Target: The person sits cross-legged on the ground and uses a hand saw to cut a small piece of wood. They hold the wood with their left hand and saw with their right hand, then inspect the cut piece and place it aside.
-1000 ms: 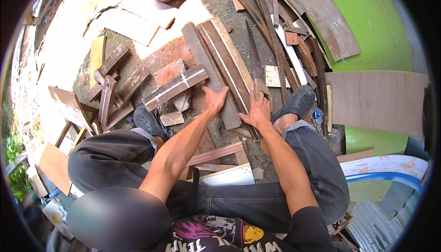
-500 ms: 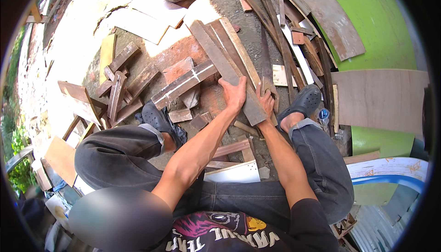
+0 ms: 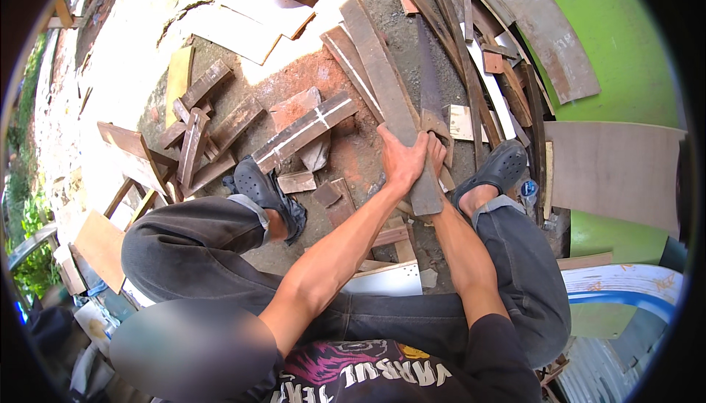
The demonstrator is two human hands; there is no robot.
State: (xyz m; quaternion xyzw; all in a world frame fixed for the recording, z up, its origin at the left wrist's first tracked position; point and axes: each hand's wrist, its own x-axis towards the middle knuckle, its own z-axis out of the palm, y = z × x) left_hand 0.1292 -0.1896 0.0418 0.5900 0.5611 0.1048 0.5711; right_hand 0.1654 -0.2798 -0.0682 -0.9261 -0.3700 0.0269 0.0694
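Note:
A long brown wooden board (image 3: pixel 381 72) lies lengthwise in front of me, its near end between my forearms. My left hand (image 3: pixel 403 157) is closed round its left edge, thumb across the top. My right hand (image 3: pixel 436 154) grips the opposite edge, its fingers partly hidden by the board. Just beyond the right hand is the wooden handle of a handsaw (image 3: pixel 440 125), its dark blade (image 3: pixel 429 68) pointing away. Under the board's left side lies another brown plank with a white stripe (image 3: pixel 351 70). A shorter block marked with a white cross (image 3: pixel 305 131) rests on bricks to the left.
Wood offcuts (image 3: pixel 195 138) lie piled at the left. Long dark strips (image 3: pixel 471 57) lean at the right beside a green panel (image 3: pixel 618 43) and a plywood sheet (image 3: pixel 614 171). My feet in dark clogs (image 3: pixel 494 168) flank the work. A white board (image 3: pixel 386 279) lies close to me.
The held board has swung its far end to the right, and its near end has come closer to me. It now covers the pale plank edge beside it. Both hands have kept hold.

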